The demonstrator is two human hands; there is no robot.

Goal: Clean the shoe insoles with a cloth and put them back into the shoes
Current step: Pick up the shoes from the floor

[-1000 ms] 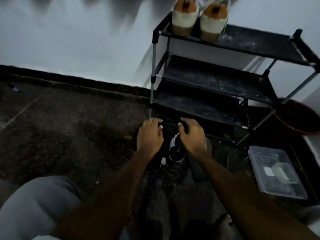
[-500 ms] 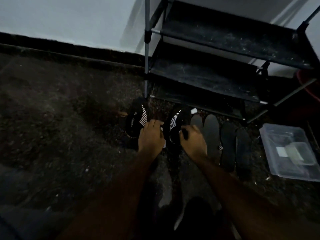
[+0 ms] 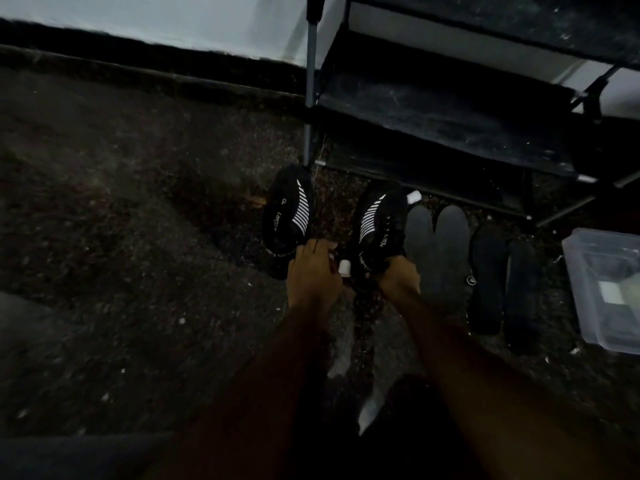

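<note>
Two black shoes with white stripes stand on the dark floor in front of the rack. My left hand (image 3: 313, 271) grips the heel of the left shoe (image 3: 287, 216). The heel of the right shoe (image 3: 379, 221) is held by my right hand (image 3: 394, 275). Right of the shoes lie several dark insoles flat on the floor: a grey pair (image 3: 438, 251) beside the right shoe, and a black pair (image 3: 502, 282) further right. No cloth is visible.
A black metal shoe rack (image 3: 450, 102) stands against the white wall behind the shoes. A clear plastic box (image 3: 606, 289) sits at the far right. Small white bits (image 3: 344, 266) lie between the shoes and by the right shoe's toe. The floor is rough and dim.
The camera has tilted down and closer. Both hands have drawn back toward me with the two shoes, which now stand apart and in plain view.
</note>
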